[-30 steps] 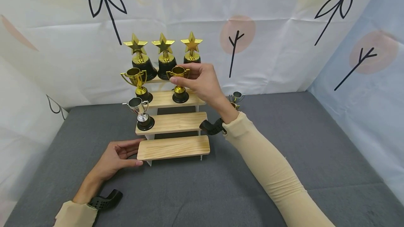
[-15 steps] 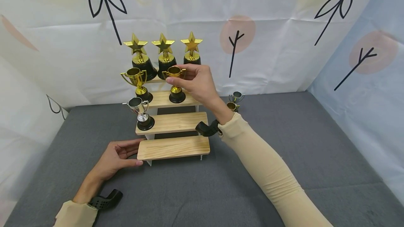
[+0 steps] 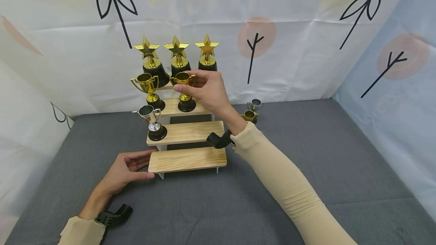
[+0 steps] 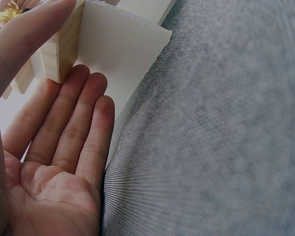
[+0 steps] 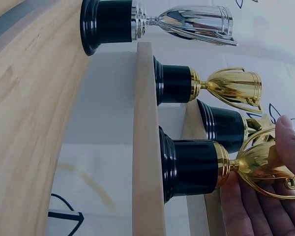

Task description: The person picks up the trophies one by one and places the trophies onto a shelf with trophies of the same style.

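My right hand pinches a gold trophy cup by its bowl, thumb on the near side and fingers behind. Its black base stands upright on the second-highest board of a stepped wooden display stand. Left of it on that board is another gold trophy cup. One board lower, a silver trophy cup stands at the left end. My left hand touches the lowest board's left end with fairly straight fingers; the thumb lies at the front corner.
Three gold star trophies line the top board, the right one partly behind my right hand. Right of the stand, a silver cup and a gold cup are partly hidden by my arm. Grey cloth covers the table.
My right hand has shifted the gold trophy cup leftward along its board, towards the other gold cup. More of the gold cup behind my forearm shows. The left hand has stayed put.
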The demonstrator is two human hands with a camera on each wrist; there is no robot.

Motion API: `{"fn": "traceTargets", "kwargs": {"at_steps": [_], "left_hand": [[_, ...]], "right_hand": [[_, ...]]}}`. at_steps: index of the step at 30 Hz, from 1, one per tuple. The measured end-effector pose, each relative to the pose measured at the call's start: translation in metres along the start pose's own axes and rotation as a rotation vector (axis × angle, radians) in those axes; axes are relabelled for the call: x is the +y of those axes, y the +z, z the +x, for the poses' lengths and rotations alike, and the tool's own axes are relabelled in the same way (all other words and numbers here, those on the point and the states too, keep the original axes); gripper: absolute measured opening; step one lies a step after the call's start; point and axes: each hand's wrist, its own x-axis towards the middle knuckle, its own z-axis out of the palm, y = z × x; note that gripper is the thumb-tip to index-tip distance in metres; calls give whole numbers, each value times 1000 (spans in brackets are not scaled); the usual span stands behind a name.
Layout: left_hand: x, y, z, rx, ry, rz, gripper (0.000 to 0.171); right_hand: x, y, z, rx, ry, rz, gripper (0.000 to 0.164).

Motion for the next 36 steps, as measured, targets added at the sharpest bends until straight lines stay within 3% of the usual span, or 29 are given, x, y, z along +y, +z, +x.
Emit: {"fn": "traceTargets", "kwargs": {"at_steps": [12, 36], "left_hand": [[0, 0, 0, -2, 3, 3, 65], [0, -1, 1, -1, 9, 21, 64]], "right_hand": [[1, 6, 2, 31, 7, -17, 46], [1, 4, 2, -1, -1, -16, 52]]}}
